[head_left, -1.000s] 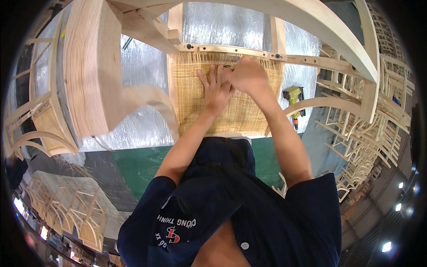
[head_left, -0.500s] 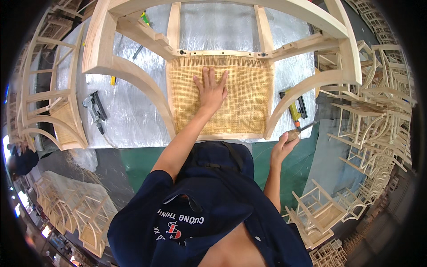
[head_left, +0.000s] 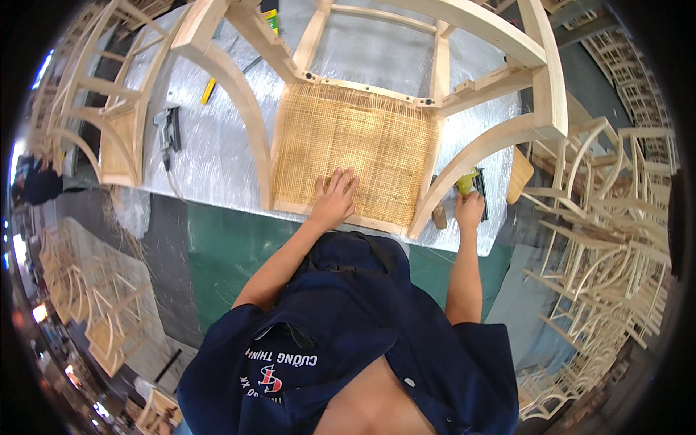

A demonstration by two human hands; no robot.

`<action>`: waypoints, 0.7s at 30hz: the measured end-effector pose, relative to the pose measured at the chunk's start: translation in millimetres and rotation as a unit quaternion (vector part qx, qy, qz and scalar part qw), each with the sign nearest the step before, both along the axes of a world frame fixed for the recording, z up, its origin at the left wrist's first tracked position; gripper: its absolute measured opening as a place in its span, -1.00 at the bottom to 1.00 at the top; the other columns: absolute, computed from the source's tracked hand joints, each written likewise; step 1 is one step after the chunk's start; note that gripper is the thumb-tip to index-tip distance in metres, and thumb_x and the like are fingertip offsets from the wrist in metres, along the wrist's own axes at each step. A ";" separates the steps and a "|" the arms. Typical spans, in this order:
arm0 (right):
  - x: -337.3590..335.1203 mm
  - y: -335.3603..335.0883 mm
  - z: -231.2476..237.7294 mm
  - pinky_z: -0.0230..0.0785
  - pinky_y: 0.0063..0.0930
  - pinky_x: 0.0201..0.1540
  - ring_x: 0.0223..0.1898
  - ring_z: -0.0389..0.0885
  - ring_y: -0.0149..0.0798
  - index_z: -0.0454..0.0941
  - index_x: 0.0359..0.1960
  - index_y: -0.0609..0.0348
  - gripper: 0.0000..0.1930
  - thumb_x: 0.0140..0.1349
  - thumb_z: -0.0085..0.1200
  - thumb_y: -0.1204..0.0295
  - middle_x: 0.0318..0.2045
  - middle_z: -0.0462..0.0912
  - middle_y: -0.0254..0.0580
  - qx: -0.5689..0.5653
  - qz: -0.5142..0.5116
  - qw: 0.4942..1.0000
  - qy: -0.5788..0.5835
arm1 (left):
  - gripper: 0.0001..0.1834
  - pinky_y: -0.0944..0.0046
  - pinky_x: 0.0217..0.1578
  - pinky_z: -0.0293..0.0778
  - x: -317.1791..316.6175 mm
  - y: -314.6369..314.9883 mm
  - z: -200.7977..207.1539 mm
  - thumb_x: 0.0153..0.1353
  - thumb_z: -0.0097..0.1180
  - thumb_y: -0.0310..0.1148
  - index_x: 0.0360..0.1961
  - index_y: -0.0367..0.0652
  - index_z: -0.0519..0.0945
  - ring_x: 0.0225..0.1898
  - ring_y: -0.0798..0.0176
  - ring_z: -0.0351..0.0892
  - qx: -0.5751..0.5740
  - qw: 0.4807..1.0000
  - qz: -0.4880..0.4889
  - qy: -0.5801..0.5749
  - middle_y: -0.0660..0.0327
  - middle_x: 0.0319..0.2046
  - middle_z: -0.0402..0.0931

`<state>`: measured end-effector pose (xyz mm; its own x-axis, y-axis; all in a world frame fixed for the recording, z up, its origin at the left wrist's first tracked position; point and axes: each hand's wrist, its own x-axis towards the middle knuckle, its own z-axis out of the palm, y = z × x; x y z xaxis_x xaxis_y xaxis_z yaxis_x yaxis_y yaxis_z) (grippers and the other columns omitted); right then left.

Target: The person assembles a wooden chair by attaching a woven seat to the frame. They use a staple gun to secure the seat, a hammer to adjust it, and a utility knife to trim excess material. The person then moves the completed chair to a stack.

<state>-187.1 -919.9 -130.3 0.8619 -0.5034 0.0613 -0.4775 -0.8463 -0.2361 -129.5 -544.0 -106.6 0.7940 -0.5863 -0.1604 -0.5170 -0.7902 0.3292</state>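
Observation:
A pale wooden chair frame lies on the table, its panel of woven cane facing up. Loose cane strands fringe the panel's far edge. My left hand rests flat on the near part of the weave, fingers slightly spread. To the right of the chair, my right hand is closed around the lower end of a yellow-green nail or staple gun; the fingers partly hide it. A tool with a wooden handle lies between that hand and the chair's curved arm, its other end partly hidden.
A second, grey air gun with a hose lies on the plastic-covered table, left of the chair. Beyond it is a yellow tool. More wooden chair frames stand at left, and others are piled at right.
My right hand has let go of the wooden-handled tool, now on the table, and has taken hold of the yellow-green gun. My left hand has slid nearer to me on the cane.

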 end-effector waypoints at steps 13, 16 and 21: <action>-43.7 -15.4 40.2 0.40 -0.18 -0.17 -0.28 0.55 -0.01 0.35 -0.08 0.31 -0.57 0.06 0.24 0.44 -0.29 0.56 0.03 0.191 -0.045 0.979 -0.045 | -0.38 -0.10 0.17 0.07 8.3 67.6 32.8 0.03 0.15 -0.39 0.18 -0.19 0.37 0.18 -0.05 0.25 -0.156 0.927 0.298 -0.166 0.02 0.15 0.27; -78.7 8.6 96.6 0.42 -0.37 -0.28 -0.37 0.49 -0.37 0.49 -0.01 0.29 -0.56 0.11 0.28 0.35 -0.31 0.59 -0.24 0.411 -0.120 0.899 0.087 | -0.26 -0.09 0.18 0.04 23.2 112.2 34.8 0.01 0.23 -0.34 0.25 -0.25 0.26 0.17 -0.06 0.26 -0.149 0.895 0.360 -0.216 -0.01 0.13 0.27; -109.1 120.7 131.3 0.43 -0.49 -0.32 -0.37 0.56 -0.41 0.55 -0.06 0.30 -0.67 0.14 0.25 0.47 -0.32 0.64 -0.31 0.455 -0.114 0.878 0.093 | 0.03 -0.09 0.22 0.01 76.6 161.0 10.4 -0.06 0.36 -0.25 0.35 -0.33 0.03 0.20 0.01 0.21 -0.275 0.899 0.333 -0.069 0.00 0.11 0.27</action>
